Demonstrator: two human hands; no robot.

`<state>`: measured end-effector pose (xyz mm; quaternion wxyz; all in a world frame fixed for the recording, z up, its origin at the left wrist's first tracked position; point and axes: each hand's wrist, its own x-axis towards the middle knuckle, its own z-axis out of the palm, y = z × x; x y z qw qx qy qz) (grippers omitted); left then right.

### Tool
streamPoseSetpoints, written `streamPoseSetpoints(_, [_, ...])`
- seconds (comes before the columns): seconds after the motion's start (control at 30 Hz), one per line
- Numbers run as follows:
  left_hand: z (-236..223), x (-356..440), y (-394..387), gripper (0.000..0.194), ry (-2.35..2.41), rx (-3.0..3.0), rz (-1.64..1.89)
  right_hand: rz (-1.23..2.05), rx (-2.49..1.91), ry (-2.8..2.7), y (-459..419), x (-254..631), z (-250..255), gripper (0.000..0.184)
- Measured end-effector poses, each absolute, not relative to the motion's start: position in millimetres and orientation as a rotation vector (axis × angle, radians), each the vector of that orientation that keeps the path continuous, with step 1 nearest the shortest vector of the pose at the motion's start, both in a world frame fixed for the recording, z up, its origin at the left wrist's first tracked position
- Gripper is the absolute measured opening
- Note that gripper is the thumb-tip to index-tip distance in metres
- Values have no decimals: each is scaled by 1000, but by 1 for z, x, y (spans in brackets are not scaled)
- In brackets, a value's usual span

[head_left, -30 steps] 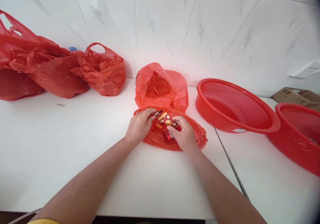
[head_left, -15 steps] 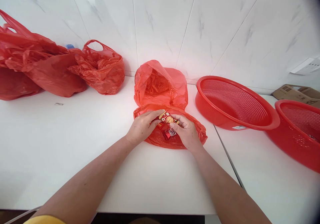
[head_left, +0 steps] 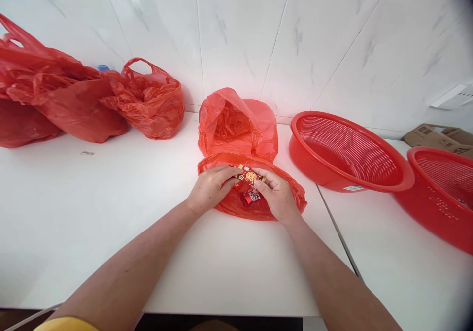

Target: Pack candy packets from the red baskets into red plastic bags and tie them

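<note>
A red wrapped candy (head_left: 251, 176) with a round gold emblem and gold bands is held level between my two hands. The fingers and thumb of my left hand (head_left: 210, 188) are closed at its left end. My right hand (head_left: 278, 194) pinches the right end, thumb in front. Beneath the candy spreads the open mouth of a red plastic bag (head_left: 254, 215). Inside the bag lies another shiny red wrapped piece (head_left: 248, 198) with a white printed patch. The fingertips partly cover what else is in the bag.
Behind it stands a second open red bag (head_left: 264, 124). Several filled red bags (head_left: 155, 107) line the wall on the left. To the right are two red perforated baskets (head_left: 314, 171) and a cardboard box (head_left: 436, 136). A seam runs across the white table (head_left: 111, 213) on the right.
My left fingers have shifted slightly down and are closed at the candy's left end, showing more of its gold band. The right hand has hardly moved.
</note>
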<state>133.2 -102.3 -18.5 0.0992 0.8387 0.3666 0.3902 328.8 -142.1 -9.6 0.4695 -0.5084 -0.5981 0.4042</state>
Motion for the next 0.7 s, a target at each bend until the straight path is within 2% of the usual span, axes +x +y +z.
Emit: streamPoseSetpoints(0.7, [-22, 133, -102, 26, 1131, 2469, 1097, 983, -1251, -1498, -141, 330, -10, 34])
